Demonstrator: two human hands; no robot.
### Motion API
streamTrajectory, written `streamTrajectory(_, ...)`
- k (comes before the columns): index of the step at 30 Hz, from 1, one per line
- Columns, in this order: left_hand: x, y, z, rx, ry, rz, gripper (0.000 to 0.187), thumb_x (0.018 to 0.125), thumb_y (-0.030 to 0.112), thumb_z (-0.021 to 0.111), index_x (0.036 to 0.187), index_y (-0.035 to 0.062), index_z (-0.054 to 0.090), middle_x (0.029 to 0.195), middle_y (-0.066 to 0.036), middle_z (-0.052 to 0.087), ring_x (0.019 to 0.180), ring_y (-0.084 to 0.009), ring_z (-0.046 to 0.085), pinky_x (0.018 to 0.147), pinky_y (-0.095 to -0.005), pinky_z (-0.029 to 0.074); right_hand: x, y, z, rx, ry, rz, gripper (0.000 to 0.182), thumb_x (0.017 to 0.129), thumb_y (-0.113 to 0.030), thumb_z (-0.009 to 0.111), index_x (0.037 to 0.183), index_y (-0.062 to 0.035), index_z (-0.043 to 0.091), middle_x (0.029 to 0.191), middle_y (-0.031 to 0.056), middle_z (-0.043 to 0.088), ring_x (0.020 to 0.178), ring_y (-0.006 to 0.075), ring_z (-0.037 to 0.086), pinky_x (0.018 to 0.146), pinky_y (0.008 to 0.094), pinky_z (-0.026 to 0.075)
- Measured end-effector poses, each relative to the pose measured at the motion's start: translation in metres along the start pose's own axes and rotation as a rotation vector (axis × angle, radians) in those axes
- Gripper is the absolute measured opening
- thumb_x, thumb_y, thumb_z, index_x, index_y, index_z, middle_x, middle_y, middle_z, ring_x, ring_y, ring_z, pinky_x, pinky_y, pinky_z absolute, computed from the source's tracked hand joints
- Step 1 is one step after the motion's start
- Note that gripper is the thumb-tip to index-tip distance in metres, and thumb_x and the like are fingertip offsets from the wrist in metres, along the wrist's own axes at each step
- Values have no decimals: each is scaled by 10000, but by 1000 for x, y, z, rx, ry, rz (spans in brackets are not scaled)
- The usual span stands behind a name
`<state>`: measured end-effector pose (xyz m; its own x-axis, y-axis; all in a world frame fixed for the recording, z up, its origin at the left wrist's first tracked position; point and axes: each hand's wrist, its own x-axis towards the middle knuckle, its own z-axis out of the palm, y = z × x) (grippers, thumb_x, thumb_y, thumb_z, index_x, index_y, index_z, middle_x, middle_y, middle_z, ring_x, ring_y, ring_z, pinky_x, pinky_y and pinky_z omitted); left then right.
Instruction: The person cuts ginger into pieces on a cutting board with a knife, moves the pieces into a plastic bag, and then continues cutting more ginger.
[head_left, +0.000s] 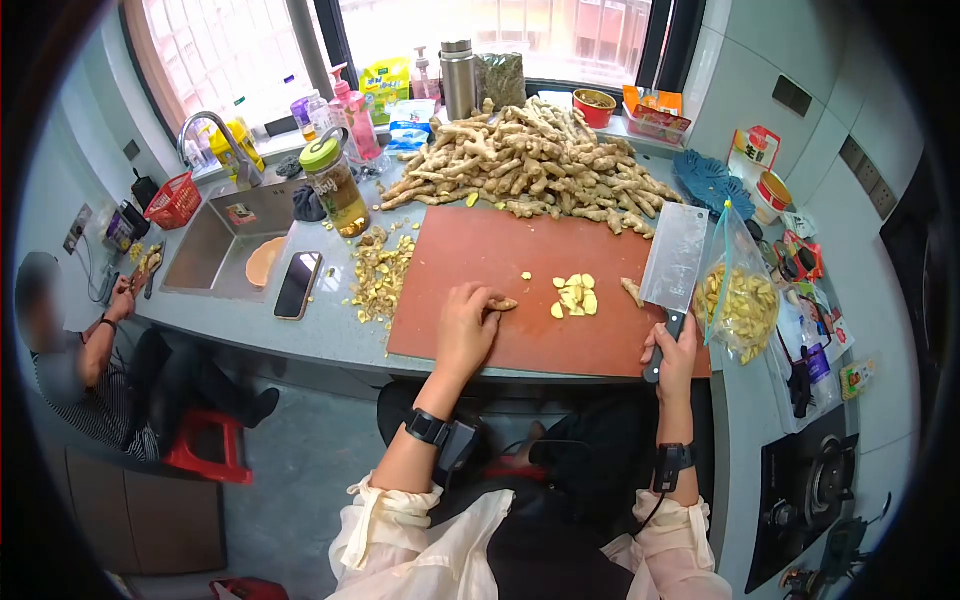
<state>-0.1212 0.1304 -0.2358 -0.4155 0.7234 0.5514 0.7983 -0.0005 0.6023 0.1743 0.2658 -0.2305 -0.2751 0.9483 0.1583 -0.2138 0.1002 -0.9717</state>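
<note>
My left hand (466, 324) rests on the reddish-brown cutting board (455, 240), fingers closed around a small piece of ginger (508, 304). In my right hand (672, 352), at the board's right edge, is the black handle of a cleaver (677, 258); its broad blade points away from me, clear of the ginger in my left hand. Between the hands lies a small group of yellow ginger slices (575, 296), with one loose bit (526, 275) apart from it. Another ginger piece (632, 291) sits just left of the blade.
A large heap of ginger root (530, 160) fills the counter behind the board. Scraps (380, 275) lie to its left, near a phone (298, 286) and a lidded jar (335, 190). A bag of ginger slices (738, 305) stands right. Far left, a person (90, 350) sits by the sink (215, 265).
</note>
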Motion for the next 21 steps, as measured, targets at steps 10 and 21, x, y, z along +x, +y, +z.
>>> streamTrajectory(10,-11,-3,-10,-62,-22,-105,294,771,88,752,1060,90,700,1098,-81,670,1066,-309,609,926,-426,484,2,1,3,-85,11,33,343,992,-72,563,1317,-28,459,728,43,566,514,105,527,479,246,468)
streamTrajectory(21,-10,-9,-9,2,11,-4,277,769,126,763,1038,79,718,1073,-87,695,1045,-314,633,900,-415,506,1,1,4,-85,1,-8,266,993,-73,571,1240,-18,492,733,48,585,533,110,552,498,249,470)
